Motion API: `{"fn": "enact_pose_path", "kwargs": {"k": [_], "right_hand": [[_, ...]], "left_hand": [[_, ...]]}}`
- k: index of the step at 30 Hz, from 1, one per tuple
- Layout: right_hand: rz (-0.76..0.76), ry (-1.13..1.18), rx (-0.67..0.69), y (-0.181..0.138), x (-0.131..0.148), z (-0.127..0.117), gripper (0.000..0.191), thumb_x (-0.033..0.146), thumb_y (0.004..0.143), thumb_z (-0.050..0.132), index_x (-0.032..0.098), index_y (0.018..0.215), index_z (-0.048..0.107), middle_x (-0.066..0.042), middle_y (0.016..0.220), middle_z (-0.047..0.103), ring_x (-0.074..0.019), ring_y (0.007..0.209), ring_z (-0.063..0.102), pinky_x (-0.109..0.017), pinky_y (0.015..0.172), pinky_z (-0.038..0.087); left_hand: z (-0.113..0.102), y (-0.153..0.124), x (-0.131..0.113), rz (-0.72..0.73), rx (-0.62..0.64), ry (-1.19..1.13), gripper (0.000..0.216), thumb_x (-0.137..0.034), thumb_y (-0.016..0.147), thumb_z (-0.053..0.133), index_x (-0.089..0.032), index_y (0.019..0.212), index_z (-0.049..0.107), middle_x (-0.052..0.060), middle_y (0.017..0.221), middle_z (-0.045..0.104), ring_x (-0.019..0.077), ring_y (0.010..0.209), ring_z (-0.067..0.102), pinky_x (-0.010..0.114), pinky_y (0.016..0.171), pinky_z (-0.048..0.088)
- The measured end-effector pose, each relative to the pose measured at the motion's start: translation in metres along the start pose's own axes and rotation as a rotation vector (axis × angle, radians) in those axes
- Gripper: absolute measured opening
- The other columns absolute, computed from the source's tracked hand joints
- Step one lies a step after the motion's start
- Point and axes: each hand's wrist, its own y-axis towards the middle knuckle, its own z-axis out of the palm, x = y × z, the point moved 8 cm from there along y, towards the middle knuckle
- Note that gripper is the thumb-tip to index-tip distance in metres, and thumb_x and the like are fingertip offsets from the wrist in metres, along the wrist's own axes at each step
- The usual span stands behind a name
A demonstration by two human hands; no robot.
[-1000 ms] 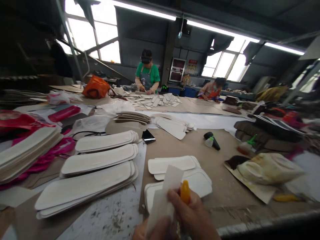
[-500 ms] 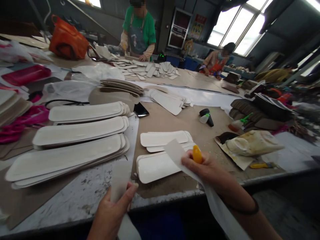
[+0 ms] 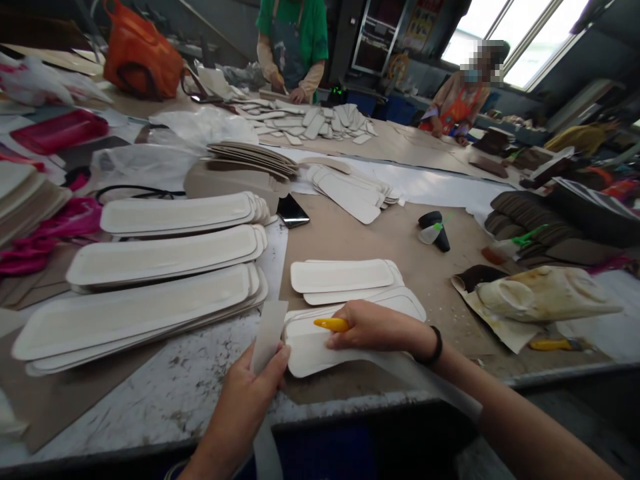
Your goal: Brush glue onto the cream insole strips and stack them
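My left hand [image 3: 245, 393] is closed on a pale strip [image 3: 269, 330], pinched under the thumb. One end stands up above the fingers and the rest hangs below the table edge. My right hand [image 3: 373, 325] is over the nearest white panel [image 3: 306, 360], closed round a yellow handle [image 3: 330, 325]; the tool's working end is hidden. A second pale strip [image 3: 425, 380] runs from beneath that hand and trails under the forearm. Its end seems to lie on the panel, though the fingers partly cover it. Behind sits another small stack of white panels [image 3: 343, 275].
Three stacks of long white panels [image 3: 135, 317] lie at left. A phone [image 3: 294, 211], a black roll-shaped item [image 3: 434, 230], a glue-stained container [image 3: 550, 293] and a yellow-handled brush [image 3: 553, 343] are on the table. Co-workers stand across it, one in a green shirt [image 3: 315, 40].
My right hand has moved left and down onto the near panel, bringing its strip and the yellow handle. My left hand has shifted slightly right, still holding its strip. The view has tilted down.
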Motion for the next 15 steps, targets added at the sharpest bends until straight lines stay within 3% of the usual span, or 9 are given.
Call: {"fn": "enact_pose_path", "kwargs": {"k": [4, 15], "right_hand": [[0.036, -0.132, -0.034, 0.005, -0.002, -0.006, 0.022, 0.032, 0.077, 0.064, 0.014, 0.063, 0.062, 0.005, 0.052, 0.045, -0.0096, 0.050, 0.038, -0.023, 0.048, 0.025], [0.043, -0.218, -0.045, 0.010, 0.000, -0.001, 0.022, 0.035, 0.078, 0.062, 0.014, 0.078, 0.070, -0.003, 0.065, 0.061, -0.0133, 0.055, 0.048, -0.023, 0.049, 0.028]], "left_hand": [[0.002, 0.001, 0.001, -0.007, 0.027, 0.024, 0.041, -0.057, 0.068, 0.063, -0.017, 0.075, 0.061, -0.004, 0.050, 0.052, 0.0145, 0.051, 0.047, 0.025, 0.051, 0.035], [0.007, 0.000, -0.013, -0.028, -0.007, 0.052, 0.036, -0.053, 0.063, 0.067, -0.018, 0.066, 0.058, -0.006, 0.044, 0.051, 0.0132, 0.045, 0.044, 0.025, 0.048, 0.034]]}}
